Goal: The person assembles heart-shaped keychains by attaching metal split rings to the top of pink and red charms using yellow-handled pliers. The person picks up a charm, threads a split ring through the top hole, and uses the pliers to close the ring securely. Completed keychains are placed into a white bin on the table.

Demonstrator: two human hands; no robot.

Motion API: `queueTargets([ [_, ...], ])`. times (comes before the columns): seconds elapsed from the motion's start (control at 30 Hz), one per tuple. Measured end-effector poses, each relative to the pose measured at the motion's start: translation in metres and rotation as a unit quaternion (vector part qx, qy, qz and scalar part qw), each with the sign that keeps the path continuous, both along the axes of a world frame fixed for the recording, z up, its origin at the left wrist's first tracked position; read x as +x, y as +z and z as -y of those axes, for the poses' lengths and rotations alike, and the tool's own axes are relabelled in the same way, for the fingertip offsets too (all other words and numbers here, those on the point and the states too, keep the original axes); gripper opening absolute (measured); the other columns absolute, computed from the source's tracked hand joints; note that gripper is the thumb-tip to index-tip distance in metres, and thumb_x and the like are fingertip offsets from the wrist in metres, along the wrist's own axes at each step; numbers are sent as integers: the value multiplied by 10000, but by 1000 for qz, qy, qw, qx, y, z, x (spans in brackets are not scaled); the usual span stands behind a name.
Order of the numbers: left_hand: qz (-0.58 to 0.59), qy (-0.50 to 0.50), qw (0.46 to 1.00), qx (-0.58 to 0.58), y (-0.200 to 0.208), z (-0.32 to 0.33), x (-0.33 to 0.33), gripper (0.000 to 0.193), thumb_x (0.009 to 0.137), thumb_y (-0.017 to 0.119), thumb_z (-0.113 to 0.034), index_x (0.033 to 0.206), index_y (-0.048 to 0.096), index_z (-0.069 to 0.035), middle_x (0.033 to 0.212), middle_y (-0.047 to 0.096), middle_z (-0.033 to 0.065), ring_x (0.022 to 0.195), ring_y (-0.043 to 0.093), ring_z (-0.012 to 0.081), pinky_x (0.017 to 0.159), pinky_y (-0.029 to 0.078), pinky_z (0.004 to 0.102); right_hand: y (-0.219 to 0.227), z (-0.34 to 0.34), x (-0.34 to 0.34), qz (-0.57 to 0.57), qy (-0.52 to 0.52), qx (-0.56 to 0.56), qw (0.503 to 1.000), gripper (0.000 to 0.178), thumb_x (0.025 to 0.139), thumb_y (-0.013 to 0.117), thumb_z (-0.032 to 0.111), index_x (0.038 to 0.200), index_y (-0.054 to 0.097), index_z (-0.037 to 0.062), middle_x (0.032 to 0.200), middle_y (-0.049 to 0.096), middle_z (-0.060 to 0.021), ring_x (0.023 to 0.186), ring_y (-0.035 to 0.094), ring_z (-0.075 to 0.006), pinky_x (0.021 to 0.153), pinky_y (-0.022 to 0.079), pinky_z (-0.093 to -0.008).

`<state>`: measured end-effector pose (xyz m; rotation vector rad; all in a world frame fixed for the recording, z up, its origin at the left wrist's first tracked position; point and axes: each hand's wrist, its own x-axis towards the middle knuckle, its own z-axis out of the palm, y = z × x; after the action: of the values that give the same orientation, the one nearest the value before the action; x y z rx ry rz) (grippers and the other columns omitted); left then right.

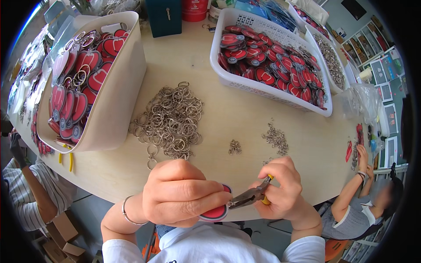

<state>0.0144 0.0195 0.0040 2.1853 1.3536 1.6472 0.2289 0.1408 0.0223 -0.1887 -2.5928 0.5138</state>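
My left hand (182,193) is closed on a red oval keychain charm (216,212) at the table's near edge. In my right hand (280,190) is a pair of pliers (251,196) with yellow handles. The jaws point left and meet the charm's edge; whatever small link lies between them is too small to make out. Beyond my left hand lies a heap of metal key rings (169,118). A small pile of tiny metal links (235,147) and a larger scatter of links (276,138) lie beyond my right hand.
A cream bin (116,87) of red charms with rings stands at left, yellow-handled pliers (66,161) beside it. A white basket (272,94) of red charms sits far right, near a tray of metal parts (331,59). Co-workers sit at both sides, one at right (359,210).
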Motion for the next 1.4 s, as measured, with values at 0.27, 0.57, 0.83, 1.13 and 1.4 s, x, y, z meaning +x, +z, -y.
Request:
queueTargets([
  [0.27, -7, -1, 1000, 3, -1, -2, -2, 231, 680, 741, -73, 912, 731, -73, 894, 673, 1, 707, 491, 157, 593, 451, 265, -6, 2, 2, 6, 6, -31, 999, 197, 551, 730, 112, 601, 554, 37, 849, 535, -92, 682, 514, -240, 550, 390, -343],
  [0.57, -57, 58, 997, 11, 6, -2, -1, 191, 728, 630, -66, 893, 725, -58, 861, 666, 17, 681, 511, 164, 579, 462, 262, 14, 0, 8, 89, -23, -246, 965, 356, 706, 788, 134, 556, 490, 9, 815, 549, -97, 628, 516, -234, 548, 410, -321],
  [0.83, -65, 39, 997, 1, 5, -5, -2, 176, 752, 610, -71, 886, 721, -52, 853, 662, 26, 661, 535, 170, 577, 463, 273, 19, -6, 8, 167, 36, -481, 860, 283, 761, 769, 130, 659, 574, -48, 790, 587, -96, 641, 553, -219, 582, 425, -292],
  [1.13, -3, 15, 999, 38, 4, -16, 1, 353, 455, 630, -20, 802, 686, 16, 731, 599, 45, 567, 464, 166, 449, 387, 260, 15, -12, 9, 183, 68, -516, 834, 339, 787, 758, 150, 616, 535, -40, 745, 567, -84, 590, 500, -189, 538, 375, -286],
  [1.4, 0, 8, 1000, -28, 4, -11, -3, 214, 649, 642, -2, 841, 719, -55, 777, 656, 21, 625, 528, 171, 539, 435, 270, 10, -8, 11, 178, 71, -521, 832, 345, 816, 732, 154, 608, 523, -25, 709, 553, -70, 583, 492, -174, 541, 368, -281],
])
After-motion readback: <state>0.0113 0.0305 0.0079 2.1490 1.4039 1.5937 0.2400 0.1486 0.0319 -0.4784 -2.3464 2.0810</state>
